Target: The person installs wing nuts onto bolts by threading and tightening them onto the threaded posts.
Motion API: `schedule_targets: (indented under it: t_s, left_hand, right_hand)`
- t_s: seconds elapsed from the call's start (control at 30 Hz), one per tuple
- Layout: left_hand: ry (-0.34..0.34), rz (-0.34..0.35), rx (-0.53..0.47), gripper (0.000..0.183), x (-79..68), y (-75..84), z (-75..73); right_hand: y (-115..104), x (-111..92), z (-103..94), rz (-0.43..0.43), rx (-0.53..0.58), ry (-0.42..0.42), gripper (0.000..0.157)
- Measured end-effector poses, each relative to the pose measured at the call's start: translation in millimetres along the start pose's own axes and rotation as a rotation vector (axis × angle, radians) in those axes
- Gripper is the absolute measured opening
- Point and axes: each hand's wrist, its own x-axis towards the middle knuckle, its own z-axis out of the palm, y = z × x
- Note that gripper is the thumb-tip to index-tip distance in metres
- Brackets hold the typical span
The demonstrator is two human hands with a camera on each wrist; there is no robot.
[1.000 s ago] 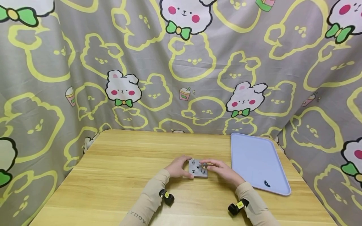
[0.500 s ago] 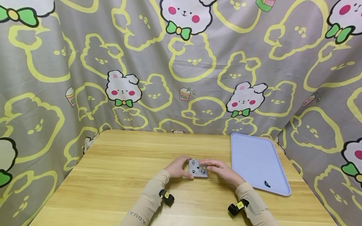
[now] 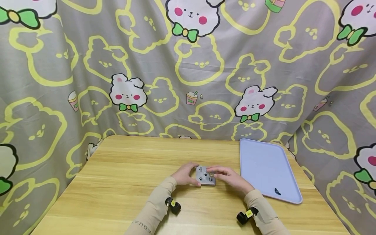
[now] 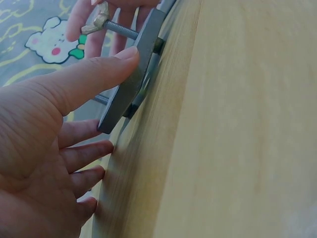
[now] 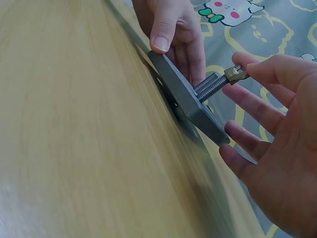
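Observation:
A grey metal plate with holes lies on the table between my hands. My left hand holds its left side, thumb on the near edge. Two threaded bolts stand up from the plate. On the right one sits a brass-coloured wing nut, near the bolt's top, pinched by the thumb and forefinger of my right hand. Its other fingers spread beside the plate's right edge. The bolt at the far left stands untouched. Dark feet show under the plate in the left wrist view.
A pale blue tray lies at the right of the wooden table, with a small black piece near its front. A patterned curtain hangs behind and at both sides.
The wing nut has turned and looks slightly lower, with the right fingertips shifting around it. The left hand and the plate stay in place.

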Motion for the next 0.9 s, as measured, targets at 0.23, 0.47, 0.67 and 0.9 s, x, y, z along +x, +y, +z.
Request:
schedule_targets:
  t_s: [0.23, 0.47, 0.67, 0.9]
  left_hand:
    - [0.003, 0.01, 0.019, 0.091, 0.0, -0.3, -0.2]
    - [-0.001, 0.007, 0.017, 0.091, 0.1, -1.3, -0.5]
    - [0.0, 0.003, 0.019, 0.091, -1.2, 0.4, -1.4]
    - [-0.003, 0.006, 0.018, 0.092, -2.4, 2.5, -2.0]
  right_hand:
    - [-1.0, -0.8, -0.7, 0.014, -0.051, 0.006, 0.035]
    - [-2.9, -0.5, -0.7, 0.063, -0.044, 0.022, 0.036]
    - [-2.0, -1.3, -2.9, 0.055, -0.047, 0.019, 0.036]
    - [-1.2, -1.4, -3.8, 0.034, -0.076, 0.018, 0.036]
